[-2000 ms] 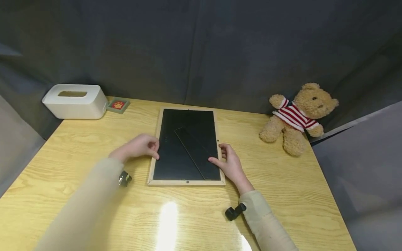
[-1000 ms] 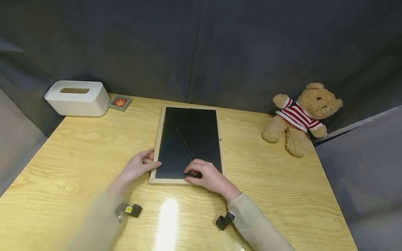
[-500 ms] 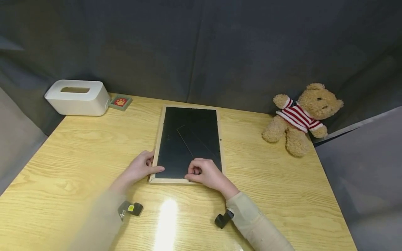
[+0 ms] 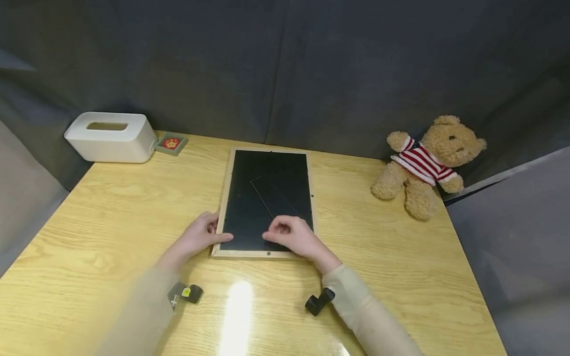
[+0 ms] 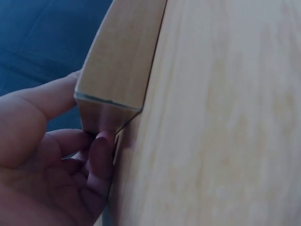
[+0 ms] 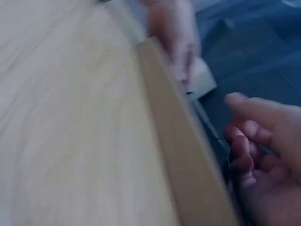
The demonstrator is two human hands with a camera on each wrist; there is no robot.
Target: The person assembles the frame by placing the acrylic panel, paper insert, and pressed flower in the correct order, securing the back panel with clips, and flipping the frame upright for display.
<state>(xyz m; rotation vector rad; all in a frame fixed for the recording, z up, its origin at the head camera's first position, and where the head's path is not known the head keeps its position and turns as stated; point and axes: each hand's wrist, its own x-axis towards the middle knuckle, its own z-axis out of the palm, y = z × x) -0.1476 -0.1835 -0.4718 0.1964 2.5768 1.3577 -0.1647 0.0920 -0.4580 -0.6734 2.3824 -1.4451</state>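
Observation:
In the head view a picture frame (image 4: 225,198) with pale wooden sides lies back up on the table. Its black back panel (image 4: 240,215) carries a slim easel stand (image 4: 270,195), folded flat and set slantwise. My left hand (image 4: 200,235) grips the left side close to the near corner, thumb on the back. In the left wrist view, fingers (image 5: 101,157) tuck under that wooden edge. Over the panel's near right part is my right hand (image 4: 297,238), fingers bent in. The right wrist view shows its thumb apart from the fingers, with nothing visible between them.
A white tissue box (image 4: 111,143) stands at the back left, beside a small grey-green square with a red paw design (image 4: 171,144). At the back right sits a teddy bear (image 4: 425,163) in a striped shirt. A dark curtain (image 4: 267,74) hangs behind the table.
My left hand has slid down the frame's left side toward the near corner. My right hand has left the right side, reached the near edge, then risen slightly away from it.

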